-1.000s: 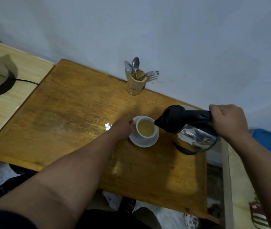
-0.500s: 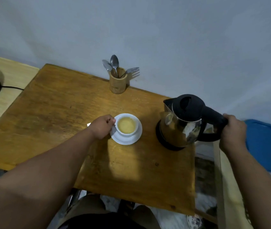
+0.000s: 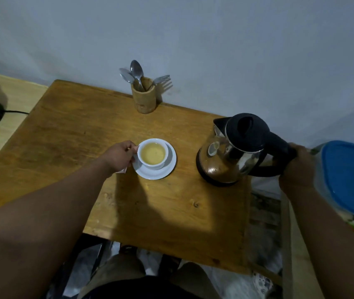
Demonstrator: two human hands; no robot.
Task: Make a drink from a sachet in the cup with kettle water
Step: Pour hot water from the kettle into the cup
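Observation:
A white cup [image 3: 152, 156] filled with pale yellow liquid stands on a white saucer [image 3: 168, 167] near the middle of the wooden table [image 3: 74, 130]. My left hand [image 3: 120, 156] grips the cup at its left side. A bit of pale sachet [image 3: 121, 171] peeks out from under that hand. A steel kettle [image 3: 230, 156] with a black lid stands upright on the table's right side. My right hand [image 3: 296, 167] is closed around its black handle.
A wooden holder [image 3: 143, 98] with spoons and a fork stands at the table's back edge by the wall. A blue-lidded container [image 3: 350, 178] sits at the right. A lighter table with a black cord [image 3: 14, 112] lies to the left.
The kettle was tilted over the cup a second ago; it has swung back upright and now rests on the table to the right. My left hand has stayed on the cup.

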